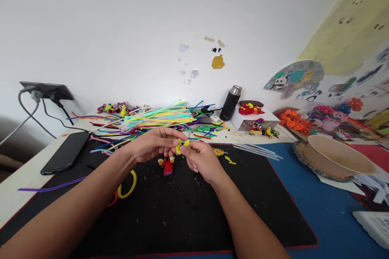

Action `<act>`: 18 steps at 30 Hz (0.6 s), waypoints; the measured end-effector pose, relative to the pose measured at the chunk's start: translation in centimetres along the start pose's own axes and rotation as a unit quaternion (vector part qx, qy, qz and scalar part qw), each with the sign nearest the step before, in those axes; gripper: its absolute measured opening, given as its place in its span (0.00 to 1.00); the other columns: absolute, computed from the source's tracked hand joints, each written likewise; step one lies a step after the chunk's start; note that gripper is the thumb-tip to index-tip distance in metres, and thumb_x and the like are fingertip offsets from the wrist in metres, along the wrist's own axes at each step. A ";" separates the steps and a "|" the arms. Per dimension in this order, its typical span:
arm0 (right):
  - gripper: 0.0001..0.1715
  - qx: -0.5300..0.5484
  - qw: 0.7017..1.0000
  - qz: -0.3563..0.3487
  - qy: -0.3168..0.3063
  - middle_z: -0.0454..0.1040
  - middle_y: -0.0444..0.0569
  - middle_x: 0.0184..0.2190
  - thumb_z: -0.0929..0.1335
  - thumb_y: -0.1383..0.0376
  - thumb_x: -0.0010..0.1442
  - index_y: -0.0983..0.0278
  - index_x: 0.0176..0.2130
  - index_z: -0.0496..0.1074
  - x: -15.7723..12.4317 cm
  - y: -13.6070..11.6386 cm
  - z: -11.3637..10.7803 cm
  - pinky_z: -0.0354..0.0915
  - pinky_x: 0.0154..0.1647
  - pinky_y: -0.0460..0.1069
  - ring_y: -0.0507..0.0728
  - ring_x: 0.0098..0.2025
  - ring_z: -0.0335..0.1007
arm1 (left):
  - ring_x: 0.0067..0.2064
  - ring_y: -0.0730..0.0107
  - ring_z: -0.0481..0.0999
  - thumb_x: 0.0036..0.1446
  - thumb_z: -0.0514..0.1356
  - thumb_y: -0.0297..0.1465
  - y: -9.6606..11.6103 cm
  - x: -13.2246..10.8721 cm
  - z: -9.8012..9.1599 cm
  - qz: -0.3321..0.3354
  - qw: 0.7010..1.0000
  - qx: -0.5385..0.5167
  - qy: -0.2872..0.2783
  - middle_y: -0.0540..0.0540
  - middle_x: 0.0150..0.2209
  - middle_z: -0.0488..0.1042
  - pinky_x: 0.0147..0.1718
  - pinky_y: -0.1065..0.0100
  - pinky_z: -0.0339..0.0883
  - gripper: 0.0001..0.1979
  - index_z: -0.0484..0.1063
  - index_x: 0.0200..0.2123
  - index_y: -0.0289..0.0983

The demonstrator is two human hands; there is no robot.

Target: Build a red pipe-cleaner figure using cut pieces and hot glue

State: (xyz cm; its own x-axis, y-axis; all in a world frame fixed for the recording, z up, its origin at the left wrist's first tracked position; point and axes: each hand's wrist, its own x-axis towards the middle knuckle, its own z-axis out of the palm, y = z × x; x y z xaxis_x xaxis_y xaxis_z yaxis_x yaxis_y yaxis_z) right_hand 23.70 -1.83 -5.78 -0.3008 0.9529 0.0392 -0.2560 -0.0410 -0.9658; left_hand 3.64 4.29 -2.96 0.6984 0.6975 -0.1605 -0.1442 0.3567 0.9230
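Note:
Between my two hands is a small bent piece of yellow pipe cleaner (pixel 178 145), pinched at both sides. My left hand (pixel 155 144) is closed on it with thumb and forefinger. From the other side my right hand (pixel 200 159) grips it, thumb on top and fingers curled. Just below my left fingers, a small red figure (pixel 167 166) with yellow and white bits rests on the black mat (pixel 194 218). Short yellow cut pieces (pixel 230 160) lie right of my right hand. Yellow-and-red-handled scissors (pixel 127 186) are partly hidden under my left forearm.
A heap of colored pipe cleaners (pixel 161 117) lies along the wall. Behind it to the right stands a black flask (pixel 231 103) near a white box (pixel 255 120). A phone (pixel 65 152) is at left, glue sticks (pixel 258 150) and a bowl (pixel 342 158) at right.

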 end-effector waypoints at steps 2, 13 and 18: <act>0.27 0.003 1.000 0.015 -0.016 0.57 0.32 0.11 0.81 0.44 0.52 0.64 0.29 0.76 -0.1 -0.1 0.0 0.42 0.16 0.45 0.46 0.13 0.47 | 0.24 0.74 0.79 0.50 0.79 0.34 0.1 -0.2 0.0 -0.007 1.000 0.008 -0.016 0.45 0.27 0.82 0.24 0.78 0.70 0.20 0.86 0.46 0.35; 0.25 0.024 0.989 0.075 -0.122 0.60 0.32 0.12 0.80 0.47 0.55 0.66 0.36 0.82 -0.6 0.2 0.1 0.42 0.15 0.45 0.45 0.13 0.46 | 0.24 0.73 0.77 0.55 0.77 0.38 0.8 -1.1 -0.3 -0.048 0.988 0.115 -0.095 0.42 0.27 0.82 0.23 0.77 0.67 0.17 0.86 0.45 0.35; 0.26 0.044 0.990 0.079 -0.105 0.59 0.32 0.12 0.80 0.46 0.54 0.66 0.32 0.79 -0.6 0.3 0.5 0.42 0.15 0.45 0.45 0.13 0.46 | 0.24 0.73 0.77 0.55 0.76 0.38 0.8 -1.1 -0.3 -0.040 0.988 0.120 -0.087 0.44 0.26 0.81 0.23 0.77 0.68 0.14 0.84 0.38 0.34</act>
State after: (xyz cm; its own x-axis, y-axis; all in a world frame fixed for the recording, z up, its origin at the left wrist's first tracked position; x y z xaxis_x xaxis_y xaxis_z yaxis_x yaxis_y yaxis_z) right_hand 23.30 -2.55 -5.94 -0.5254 0.8495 -0.0492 -0.2661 -0.2189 -0.9388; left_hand 2.53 3.94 -2.16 0.8142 0.5475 -0.1931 0.0722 0.2344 0.9694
